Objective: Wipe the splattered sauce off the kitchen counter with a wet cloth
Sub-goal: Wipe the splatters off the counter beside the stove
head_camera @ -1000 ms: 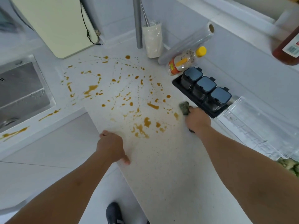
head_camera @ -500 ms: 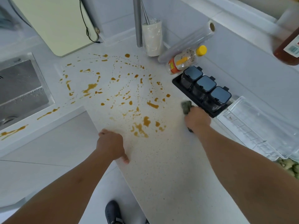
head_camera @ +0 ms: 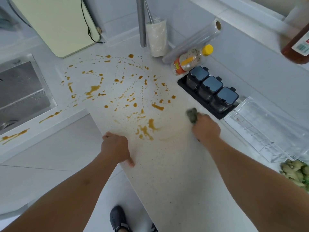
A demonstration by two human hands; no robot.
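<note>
Head view. The right hand (head_camera: 206, 129) grips a crumpled grey-green wet cloth (head_camera: 192, 114), fingers curled round it; the cloth protrudes from the front of the fist and rests on the white speckled kitchen counter (head_camera: 175, 178), just beside the near corner of the black tray (head_camera: 182, 83) holding three dark square-lidded seasoning jars (head_camera: 211, 84). The left hand (head_camera: 116, 148) rests on the counter's front edge, knuckles up, thumb extended onto the surface, fingers bent over the edge and holding nothing.

The orange-brown splattered sauce (head_camera: 123, 97) lies in drops and streaks across the counter between the two hands and the back wall. Further streaks lie on the ledge beside the stainless steel sink (head_camera: 21, 91).

At the back stand a pale-yellow cutting board (head_camera: 55, 22), a lying yellow-capped bottle (head_camera: 192, 59) and a roll of clear film (head_camera: 197, 41). A clear plastic tray (head_camera: 267, 129) lies right of the jars.
</note>
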